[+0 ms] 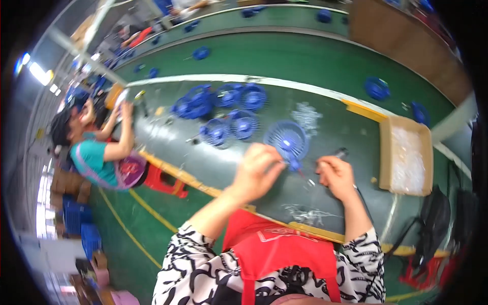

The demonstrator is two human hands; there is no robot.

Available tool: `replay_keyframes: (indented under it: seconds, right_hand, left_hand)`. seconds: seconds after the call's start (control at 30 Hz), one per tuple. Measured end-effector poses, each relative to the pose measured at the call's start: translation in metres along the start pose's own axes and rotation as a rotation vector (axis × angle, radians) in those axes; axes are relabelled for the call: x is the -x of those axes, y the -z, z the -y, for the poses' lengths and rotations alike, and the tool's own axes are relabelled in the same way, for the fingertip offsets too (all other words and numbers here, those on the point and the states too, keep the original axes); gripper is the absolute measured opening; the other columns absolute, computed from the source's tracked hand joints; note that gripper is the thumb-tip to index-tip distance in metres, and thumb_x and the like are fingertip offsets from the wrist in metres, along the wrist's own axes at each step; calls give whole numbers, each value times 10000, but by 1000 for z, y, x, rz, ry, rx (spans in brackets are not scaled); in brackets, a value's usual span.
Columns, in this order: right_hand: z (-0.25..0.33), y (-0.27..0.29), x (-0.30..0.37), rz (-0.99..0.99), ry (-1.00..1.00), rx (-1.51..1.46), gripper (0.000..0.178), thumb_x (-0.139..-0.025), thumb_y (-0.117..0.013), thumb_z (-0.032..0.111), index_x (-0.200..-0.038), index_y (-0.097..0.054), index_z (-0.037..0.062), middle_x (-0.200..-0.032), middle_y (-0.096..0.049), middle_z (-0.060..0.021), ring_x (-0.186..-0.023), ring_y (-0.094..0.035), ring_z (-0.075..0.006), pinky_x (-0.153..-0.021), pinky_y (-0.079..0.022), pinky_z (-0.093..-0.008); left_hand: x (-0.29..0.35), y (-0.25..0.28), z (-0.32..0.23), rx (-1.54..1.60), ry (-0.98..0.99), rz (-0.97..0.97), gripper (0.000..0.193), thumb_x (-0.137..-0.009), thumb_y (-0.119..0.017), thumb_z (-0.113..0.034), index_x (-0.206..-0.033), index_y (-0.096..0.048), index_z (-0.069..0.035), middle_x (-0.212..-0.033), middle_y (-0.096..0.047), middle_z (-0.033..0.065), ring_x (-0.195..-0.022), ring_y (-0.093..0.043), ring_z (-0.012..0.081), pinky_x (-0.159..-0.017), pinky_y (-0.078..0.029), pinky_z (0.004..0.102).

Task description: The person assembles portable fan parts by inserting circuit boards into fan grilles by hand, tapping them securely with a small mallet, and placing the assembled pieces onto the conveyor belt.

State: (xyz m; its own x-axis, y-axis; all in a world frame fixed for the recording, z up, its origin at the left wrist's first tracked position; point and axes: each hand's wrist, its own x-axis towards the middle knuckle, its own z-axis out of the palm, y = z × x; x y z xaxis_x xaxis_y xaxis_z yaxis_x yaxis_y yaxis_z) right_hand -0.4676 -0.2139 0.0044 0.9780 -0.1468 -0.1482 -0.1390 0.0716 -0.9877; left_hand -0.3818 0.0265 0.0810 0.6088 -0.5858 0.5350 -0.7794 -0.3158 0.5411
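In front of me a blue fan part [287,142] with a round, ribbed cage lies on the dark green worktable [244,178]. My left hand [258,172] is closed at the near end of the fan part, thumb and fingers pinched by its narrow blue neck. Thin reddish wire [302,173] runs from that neck towards a small silvery piece [311,182]. To the right, my right hand [335,175] has its fingers curled together. A dark, rounded tool end [341,152] sticks out just beyond them; its kind and the grip are blurred.
Several blue fan parts [243,123] stand left of mine. Clear small pieces [306,118] lie behind it, pale wire bits [310,214] nearer me. A cardboard box [385,155] with clear bags stands right. Beyond a white rail runs a green conveyor [284,56]. A co-worker [96,152] sits left.
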Motion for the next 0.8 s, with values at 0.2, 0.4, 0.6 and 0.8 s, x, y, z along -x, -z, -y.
replay_keyframes:
  seconds: [0.2,0.4,0.6,0.8]
  right_hand:
    - [3,6,5,-15,114,47,143,-966,-543,72,-1041,-634,-9,-781,-645,-66,-547,-544,-69,-468,-422,-202]
    - [-3,-1,0,-48,164,86,151,-968,-551,92,-1045,-633,-9,-793,-645,-48,-555,-509,-44,-486,-390,-185]
    - [8,-29,24,8,-77,73,234,-982,-558,186,-1070,-623,-21,-839,-684,-89,-443,-449,-44,-385,-321,-179]
    - [9,-62,66,-23,-122,17,192,-937,-609,128,-1055,-611,-23,-760,-653,-64,-451,-442,-42,-392,-312,-188]
  left_hand:
    - [83,-27,-16,-119,136,-35,246,-715,-694,-7,-952,-631,-28,-1084,-601,150,-932,-568,350,-801,-492,421]
    - [80,-37,-25,47,100,89,524,-740,-692,-13,-1235,-521,21,-1200,-558,183,-1089,-542,374,-898,-486,426]
    - [80,-55,-22,65,144,-53,471,-758,-697,-28,-1197,-539,32,-1104,-584,186,-1030,-559,372,-863,-488,429]
    - [75,-62,-33,156,115,-108,429,-755,-673,-9,-1158,-553,75,-1055,-600,218,-996,-562,405,-859,-486,439]
